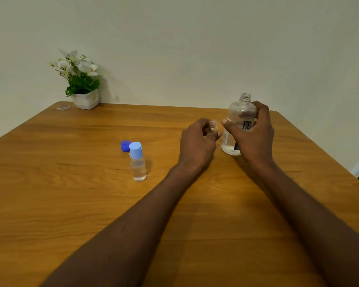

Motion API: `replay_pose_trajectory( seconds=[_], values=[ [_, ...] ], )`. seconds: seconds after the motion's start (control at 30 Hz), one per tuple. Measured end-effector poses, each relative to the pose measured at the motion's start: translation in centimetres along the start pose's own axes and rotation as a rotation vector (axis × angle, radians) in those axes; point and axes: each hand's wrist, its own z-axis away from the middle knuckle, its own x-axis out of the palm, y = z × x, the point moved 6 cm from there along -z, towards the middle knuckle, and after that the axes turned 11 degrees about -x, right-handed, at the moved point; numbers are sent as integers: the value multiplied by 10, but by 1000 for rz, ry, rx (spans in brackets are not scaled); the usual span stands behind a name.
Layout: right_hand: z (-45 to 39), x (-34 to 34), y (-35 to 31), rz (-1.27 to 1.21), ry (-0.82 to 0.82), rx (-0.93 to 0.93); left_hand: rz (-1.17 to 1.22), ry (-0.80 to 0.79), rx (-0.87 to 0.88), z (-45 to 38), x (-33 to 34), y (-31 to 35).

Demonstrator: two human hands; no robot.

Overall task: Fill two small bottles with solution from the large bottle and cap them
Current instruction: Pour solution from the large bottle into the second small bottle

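Observation:
My right hand (255,133) grips the large clear bottle (239,112) labelled "renu", upright with its threaded neck uncapped, at the right of the wooden table (71,204). Just left of it my left hand (197,141) holds a small clear bottle (213,126), mostly hidden by my fingers; only its open top shows. Another small bottle (138,162) with a light blue cap stands upright left of centre, holding clear liquid. A dark blue cap (125,145) lies on the table right behind it.
A white pot of white flowers (82,83) stands at the table's far left corner against the wall, with a small clear scrap (62,108) beside it. The table's right edge runs close behind the large bottle.

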Motion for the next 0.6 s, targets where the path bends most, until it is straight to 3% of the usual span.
replay_pose_trajectory(
  seconds=[0.3, 0.6],
  values=[
    [-1, -7, -3, 12, -10, 1, 178, 13, -18, -9, -18, -9],
    [1, -1, -13, 66, -72, -87, 139, 5, 53, -5, -19, -4]
  ],
)
